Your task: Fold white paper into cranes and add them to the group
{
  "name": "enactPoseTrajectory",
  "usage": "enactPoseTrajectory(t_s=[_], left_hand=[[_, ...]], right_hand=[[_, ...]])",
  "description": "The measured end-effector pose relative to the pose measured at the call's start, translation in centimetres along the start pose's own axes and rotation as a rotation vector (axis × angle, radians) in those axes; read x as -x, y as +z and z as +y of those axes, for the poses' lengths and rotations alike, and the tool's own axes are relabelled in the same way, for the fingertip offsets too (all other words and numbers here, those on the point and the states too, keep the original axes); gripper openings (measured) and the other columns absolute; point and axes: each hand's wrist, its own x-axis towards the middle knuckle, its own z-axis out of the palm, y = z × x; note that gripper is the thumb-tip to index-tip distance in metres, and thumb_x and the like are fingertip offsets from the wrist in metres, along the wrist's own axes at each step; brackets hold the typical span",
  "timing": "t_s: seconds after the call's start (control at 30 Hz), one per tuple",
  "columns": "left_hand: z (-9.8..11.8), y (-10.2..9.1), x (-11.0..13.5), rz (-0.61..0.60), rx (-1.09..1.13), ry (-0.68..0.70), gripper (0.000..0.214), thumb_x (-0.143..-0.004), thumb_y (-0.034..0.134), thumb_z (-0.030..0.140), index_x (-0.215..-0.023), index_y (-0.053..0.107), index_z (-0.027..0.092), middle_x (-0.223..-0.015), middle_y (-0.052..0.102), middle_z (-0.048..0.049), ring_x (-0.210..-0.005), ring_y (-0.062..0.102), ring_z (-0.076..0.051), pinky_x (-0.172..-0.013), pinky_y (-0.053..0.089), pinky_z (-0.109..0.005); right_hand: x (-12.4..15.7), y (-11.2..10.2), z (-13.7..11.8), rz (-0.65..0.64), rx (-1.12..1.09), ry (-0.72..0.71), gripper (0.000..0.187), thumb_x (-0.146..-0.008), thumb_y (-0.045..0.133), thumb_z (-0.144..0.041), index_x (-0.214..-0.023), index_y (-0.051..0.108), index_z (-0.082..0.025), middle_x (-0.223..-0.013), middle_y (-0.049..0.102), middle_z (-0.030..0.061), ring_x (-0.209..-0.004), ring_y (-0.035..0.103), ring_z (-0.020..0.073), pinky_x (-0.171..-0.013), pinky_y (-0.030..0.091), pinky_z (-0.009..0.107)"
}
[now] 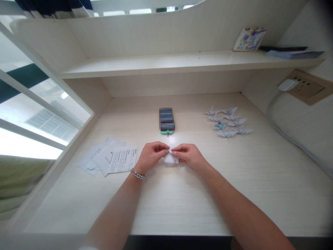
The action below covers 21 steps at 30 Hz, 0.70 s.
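A small folded piece of white paper (171,159) is pinched between my two hands, just above the middle of the desk. My left hand (154,155), with a chain bracelet (137,174) at its wrist, grips the upper left part of the paper. Thumb and fingers of my right hand (189,155) close on its upper right part. Beyond my hands lies a phone (167,119) with a green edge at its near end. Several folded paper cranes (229,133) stand together at the right, mostly white, one bluish.
Loose printed sheets (122,159) overlap left of my left hand. A shelf (156,64) crosses the back, carrying a small colourful pack (249,39) and flat dark and pale items. On the right wall, a cable (275,128) hangs from a socket (308,86).
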Motion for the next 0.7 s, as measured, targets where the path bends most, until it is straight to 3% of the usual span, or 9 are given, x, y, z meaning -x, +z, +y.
enactPoseTrajectory(t_s=[0.47, 0.7], left_hand=[[-0.2, 0.44, -0.14, 0.047, 0.11, 0.001, 0.024, -0.073, 0.057, 0.024, -0.094, 0.064, 0.013, -0.086, 0.067, -0.0084, -0.076, 0.061, -0.016, -0.067, 0.049, -0.026], [-0.52, 0.99, -0.2, 0.078, 0.189, 0.018, 0.023, -0.074, 0.055, 0.024, -0.095, 0.06, 0.014, -0.079, 0.066, -0.0057, -0.069, 0.061, -0.014, -0.062, 0.048, -0.025]], right_hand=[[0.1, 0.41, -0.09, 0.062, -0.057, 0.005, 0.026, -0.052, 0.077, -0.029, -0.071, 0.068, -0.014, -0.066, 0.066, 0.0036, -0.062, 0.061, 0.0166, -0.06, 0.05, 0.033], [0.09, 0.62, -0.2, 0.08, -0.071, -0.01, 0.029, -0.05, 0.078, -0.03, -0.071, 0.068, -0.013, -0.067, 0.066, 0.0039, -0.062, 0.061, 0.0164, -0.061, 0.051, 0.033]])
